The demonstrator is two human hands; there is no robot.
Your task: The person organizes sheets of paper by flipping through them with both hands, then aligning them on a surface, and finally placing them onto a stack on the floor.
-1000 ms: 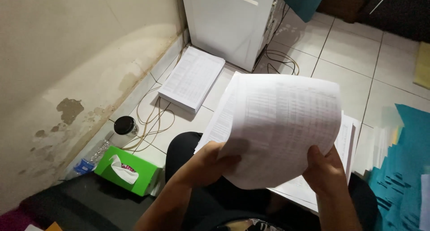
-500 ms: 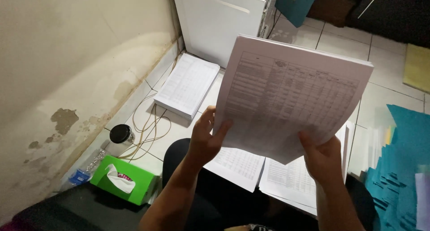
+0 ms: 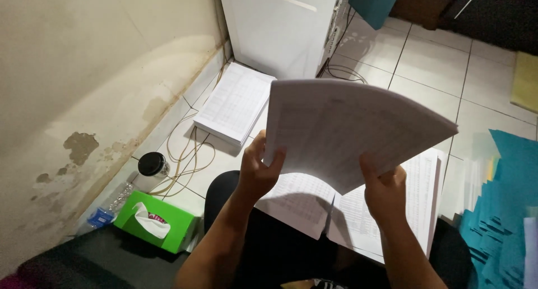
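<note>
I hold a thick sheaf of printed paper sheets point(image 3: 347, 129) up in front of me with both hands. My left hand point(image 3: 259, 168) grips its lower left edge and my right hand point(image 3: 384, 185) grips its lower right edge. The sheaf is tilted almost flat, so its printed face is barely visible. Under it, more printed sheets point(image 3: 314, 202) lie across my lap and the floor.
A second stack of printed sheets point(image 3: 235, 101) lies on the tiled floor by the wall. A green tissue box point(image 3: 159, 222), a dark-lidded jar point(image 3: 152, 164), a plastic bottle point(image 3: 106, 210) and cables point(image 3: 188, 154) sit to the left. White cabinet point(image 3: 280, 26) behind; teal folders point(image 3: 504, 210) at right.
The sheaf has tipped from facing me to nearly edge-on and lies flatter. Both hands keep their grip on its lower edge.
</note>
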